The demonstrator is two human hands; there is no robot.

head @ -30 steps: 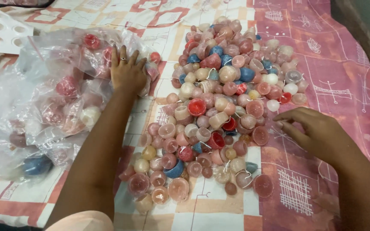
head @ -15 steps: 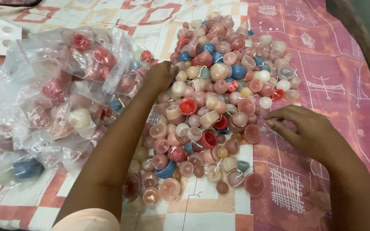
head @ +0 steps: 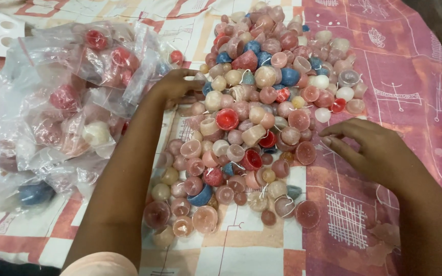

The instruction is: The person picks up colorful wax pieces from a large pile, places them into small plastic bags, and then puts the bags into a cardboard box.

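Across a patterned cloth [head: 384, 66] of pink, cream and orange lies a heap of small wax candles [head: 262, 117], dome-shaped and cup-shaped, glossy and partly translucent, mostly pale pink and cream with some red and blue ones, thin white wicks trailing among them. To its left sits a crumpled pile of clear plastic bags [head: 62, 112], shiny and creased, each holding a few of the same candles. The left hand [head: 177, 84] rests at the heap's left edge, fingers curled against the candles; whether its grip is closed on one I cannot tell. The right hand [head: 374, 148] lies flat at the heap's right edge, fingers spread and released, fingertips just beside a round pink candle [head: 306, 152].
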